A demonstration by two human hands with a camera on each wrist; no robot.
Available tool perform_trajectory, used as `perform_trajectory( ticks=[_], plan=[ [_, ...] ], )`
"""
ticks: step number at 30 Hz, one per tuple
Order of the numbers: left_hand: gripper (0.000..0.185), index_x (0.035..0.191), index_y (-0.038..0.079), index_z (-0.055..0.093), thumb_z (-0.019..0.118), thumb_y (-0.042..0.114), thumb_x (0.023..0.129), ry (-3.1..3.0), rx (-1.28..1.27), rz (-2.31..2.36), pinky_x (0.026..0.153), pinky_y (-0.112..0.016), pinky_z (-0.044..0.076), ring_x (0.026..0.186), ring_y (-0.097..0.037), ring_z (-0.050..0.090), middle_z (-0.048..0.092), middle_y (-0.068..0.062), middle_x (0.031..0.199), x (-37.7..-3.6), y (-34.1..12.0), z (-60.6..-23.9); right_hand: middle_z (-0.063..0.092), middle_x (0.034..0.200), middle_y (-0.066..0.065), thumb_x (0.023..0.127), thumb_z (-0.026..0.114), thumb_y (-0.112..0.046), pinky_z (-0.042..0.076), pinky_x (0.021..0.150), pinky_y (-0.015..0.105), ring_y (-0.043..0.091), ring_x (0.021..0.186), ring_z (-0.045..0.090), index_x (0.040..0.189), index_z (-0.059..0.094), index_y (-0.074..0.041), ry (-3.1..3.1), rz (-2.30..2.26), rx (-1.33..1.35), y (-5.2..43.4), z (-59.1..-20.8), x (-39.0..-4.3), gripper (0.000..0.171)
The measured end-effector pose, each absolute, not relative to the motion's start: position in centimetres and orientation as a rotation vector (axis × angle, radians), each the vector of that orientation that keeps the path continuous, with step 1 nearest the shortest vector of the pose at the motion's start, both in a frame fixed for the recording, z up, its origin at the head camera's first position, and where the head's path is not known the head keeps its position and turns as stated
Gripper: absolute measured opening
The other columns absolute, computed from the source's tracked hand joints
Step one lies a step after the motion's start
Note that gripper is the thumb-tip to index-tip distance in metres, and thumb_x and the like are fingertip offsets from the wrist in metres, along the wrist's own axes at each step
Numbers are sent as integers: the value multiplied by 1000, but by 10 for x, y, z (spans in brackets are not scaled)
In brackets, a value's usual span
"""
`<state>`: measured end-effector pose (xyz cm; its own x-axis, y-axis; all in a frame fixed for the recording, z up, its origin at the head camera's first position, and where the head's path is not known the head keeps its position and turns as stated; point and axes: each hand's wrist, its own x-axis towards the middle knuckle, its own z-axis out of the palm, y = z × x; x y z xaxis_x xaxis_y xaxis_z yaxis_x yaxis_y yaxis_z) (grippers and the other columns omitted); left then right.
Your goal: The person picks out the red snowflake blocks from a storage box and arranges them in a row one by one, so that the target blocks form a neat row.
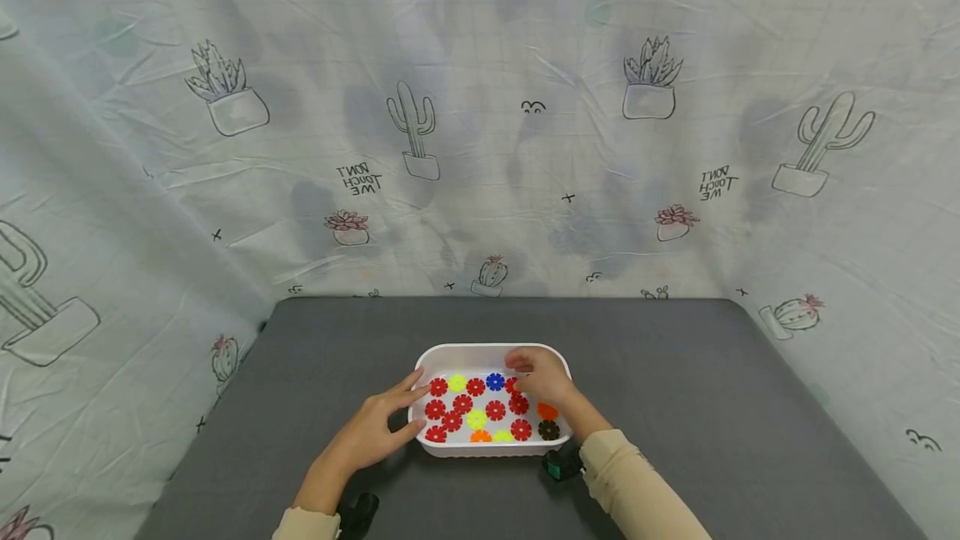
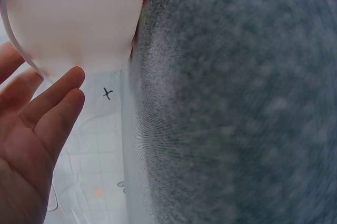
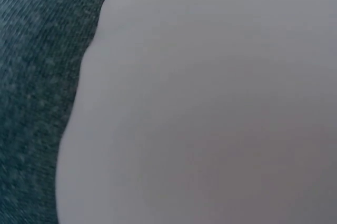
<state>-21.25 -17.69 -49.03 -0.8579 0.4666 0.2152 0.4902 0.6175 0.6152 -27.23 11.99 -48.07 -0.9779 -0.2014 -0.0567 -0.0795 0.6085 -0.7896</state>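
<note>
A white plastic tray (image 1: 487,449) holds several notched flower-shaped discs, mostly red (image 1: 495,411), with yellow (image 1: 476,419), orange (image 1: 480,436), blue (image 1: 495,382) and black (image 1: 549,430) ones among them. At the tray's left side, my left hand (image 1: 371,432) has its fingers spread, fingertips right at the rim; the left wrist view has them against the white wall (image 2: 79,19). My right hand (image 1: 546,375) reaches inside at the back right, fingers bent and thumb apart from them, overlapping a red disc (image 1: 512,387). In the right wrist view the tray's outer wall (image 3: 210,103) hides that hand.
The tray stands on a grey cloth-covered table (image 1: 660,407). White curtains (image 1: 480,148) printed with cactus drawings hang behind the table and along both sides. Dark wrist devices, one at the left wrist (image 1: 358,515) and one at the right (image 1: 561,465), sit close over the tabletop.
</note>
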Motion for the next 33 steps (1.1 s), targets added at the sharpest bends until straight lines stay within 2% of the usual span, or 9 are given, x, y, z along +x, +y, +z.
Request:
perform_trajectory(
  ticks=[21,33],
  plan=[
    [49,132,9,57,65,31,88,-2775,-836,-1061,99,-55,42,131,-29,45,40,-9,149,-214,-178,-491,70,96,3,70,67,16,54,86,38,20,91,64,97,72,-8,2878,-1019,-350,119,-490,-275,37],
    [49,132,10,58,65,31,88,-2783,-818,-1076,99,-55,42,132,-28,45,40,-7,149,-214,-177,-491,69,95,5,73,64,17,54,87,39,21,90,62,96,72,-6,2913,-976,-381,117,-491,-273,34]
  ],
)
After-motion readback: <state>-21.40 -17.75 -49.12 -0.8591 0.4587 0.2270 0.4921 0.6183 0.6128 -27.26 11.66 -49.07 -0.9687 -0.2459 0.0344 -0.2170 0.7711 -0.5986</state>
